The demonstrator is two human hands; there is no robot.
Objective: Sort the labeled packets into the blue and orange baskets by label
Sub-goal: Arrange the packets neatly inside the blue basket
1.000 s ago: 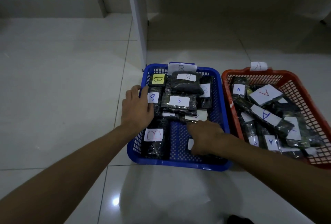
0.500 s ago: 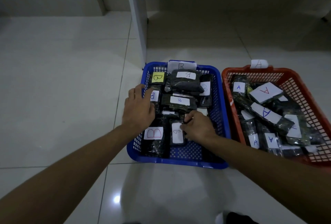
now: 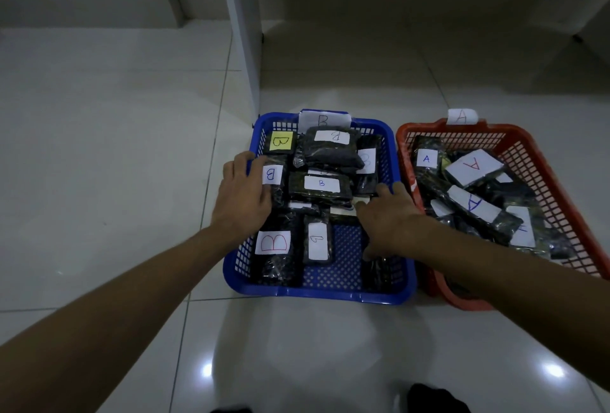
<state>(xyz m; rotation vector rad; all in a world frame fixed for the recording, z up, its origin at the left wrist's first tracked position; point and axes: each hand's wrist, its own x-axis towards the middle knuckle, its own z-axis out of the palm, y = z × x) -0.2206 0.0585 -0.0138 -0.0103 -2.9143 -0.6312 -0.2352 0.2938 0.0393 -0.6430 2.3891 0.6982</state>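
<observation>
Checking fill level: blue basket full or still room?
Still room. Blue basket holds B-labeled packets toward its far end; bare mesh floor shows near the front.

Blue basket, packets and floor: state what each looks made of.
Blue basket: moulded plastic, judging by its perforated lattice walls and smooth rim. Packets: seemingly clear glossy film around dark contents, given the crinkled glints, with paper labels. Floor: glazed tile, probably ceramic, with grout lines and mirror-like light spots.
</observation>
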